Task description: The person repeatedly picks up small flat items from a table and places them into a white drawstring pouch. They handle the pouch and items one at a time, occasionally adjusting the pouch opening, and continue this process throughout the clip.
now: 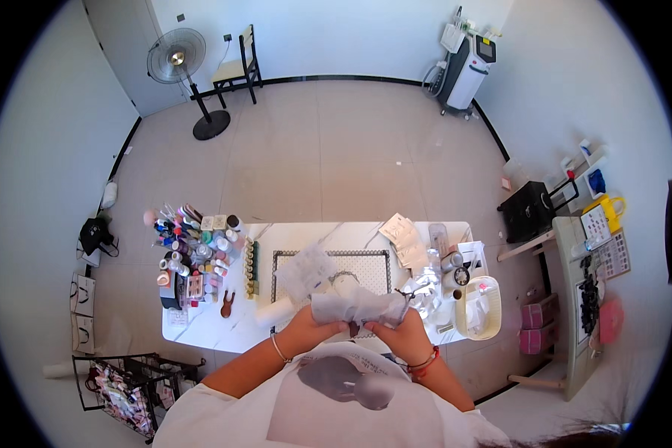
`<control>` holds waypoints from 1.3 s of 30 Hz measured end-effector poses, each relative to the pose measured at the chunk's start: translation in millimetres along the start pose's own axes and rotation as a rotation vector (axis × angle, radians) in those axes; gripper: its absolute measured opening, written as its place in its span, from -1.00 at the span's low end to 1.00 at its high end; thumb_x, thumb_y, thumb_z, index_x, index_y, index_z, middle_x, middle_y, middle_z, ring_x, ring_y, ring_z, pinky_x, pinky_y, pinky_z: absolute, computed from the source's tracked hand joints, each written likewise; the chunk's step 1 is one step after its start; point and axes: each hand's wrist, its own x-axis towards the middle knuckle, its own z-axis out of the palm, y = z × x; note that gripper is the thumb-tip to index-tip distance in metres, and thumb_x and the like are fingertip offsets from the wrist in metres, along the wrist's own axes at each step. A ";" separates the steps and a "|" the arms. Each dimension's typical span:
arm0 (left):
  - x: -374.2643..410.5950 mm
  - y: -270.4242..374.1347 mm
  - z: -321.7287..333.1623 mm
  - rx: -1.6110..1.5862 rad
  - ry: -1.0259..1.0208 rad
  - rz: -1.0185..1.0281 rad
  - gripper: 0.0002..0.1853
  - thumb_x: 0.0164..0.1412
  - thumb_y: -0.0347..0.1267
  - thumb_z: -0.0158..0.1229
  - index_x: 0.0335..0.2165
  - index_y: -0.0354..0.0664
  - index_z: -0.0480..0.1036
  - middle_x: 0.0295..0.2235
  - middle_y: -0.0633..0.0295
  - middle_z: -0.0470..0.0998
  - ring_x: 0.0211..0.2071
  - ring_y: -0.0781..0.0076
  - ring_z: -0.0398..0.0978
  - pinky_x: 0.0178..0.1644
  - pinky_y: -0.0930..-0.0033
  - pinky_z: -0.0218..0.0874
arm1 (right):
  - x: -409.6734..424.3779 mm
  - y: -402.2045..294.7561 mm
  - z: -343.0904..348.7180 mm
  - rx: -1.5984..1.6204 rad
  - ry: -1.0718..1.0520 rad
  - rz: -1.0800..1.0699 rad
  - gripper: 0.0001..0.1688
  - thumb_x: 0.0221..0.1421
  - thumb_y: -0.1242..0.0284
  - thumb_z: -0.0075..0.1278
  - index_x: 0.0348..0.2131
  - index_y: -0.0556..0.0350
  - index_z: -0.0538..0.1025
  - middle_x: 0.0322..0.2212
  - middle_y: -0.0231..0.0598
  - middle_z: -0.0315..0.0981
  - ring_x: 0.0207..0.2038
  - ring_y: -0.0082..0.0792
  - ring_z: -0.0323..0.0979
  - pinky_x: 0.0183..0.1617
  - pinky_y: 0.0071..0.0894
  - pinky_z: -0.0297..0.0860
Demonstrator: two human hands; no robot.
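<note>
My left hand (pixel 315 329) and my right hand (pixel 396 334) meet low over the front of a marble-patterned table (pixel 325 231). Between them they grip a translucent, pale plastic wrapper (pixel 358 307), the thumbs close together near a small dark brown thing. What the wrapper holds cannot be made out. Beyond the hands lie a lace-edged dotted mat (pixel 369 263) and a clear plastic bag or sheet (pixel 305 271) across it. A white roll (pixel 274 312) rests beside my left forearm. Dark scissor-like handles (pixel 406 293) show by the wrapper's right end.
Bottles and brushes (pixel 201 252) crowd the table's left side, near a row of small bottles (pixel 252 269). At right are beige sachets (pixel 406 241), jars (pixel 460 275) and a cream basket (pixel 495 313). A wire rack (pixel 129 392) stands lower left; a side table (pixel 565 313) stands right.
</note>
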 end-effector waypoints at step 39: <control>4.0 21.0 -15.7 0.056 -0.377 -0.232 -0.19 0.03 -0.29 0.32 0.21 -0.30 0.19 0.08 0.21 0.39 0.10 0.48 0.29 0.24 0.33 0.08 | 5.7 -9.4 -5.8 -0.345 0.011 -0.480 -0.62 -0.28 0.66 0.22 -0.31 0.14 0.53 -0.33 -0.12 0.44 -0.25 -0.01 0.45 -0.24 -0.22 0.40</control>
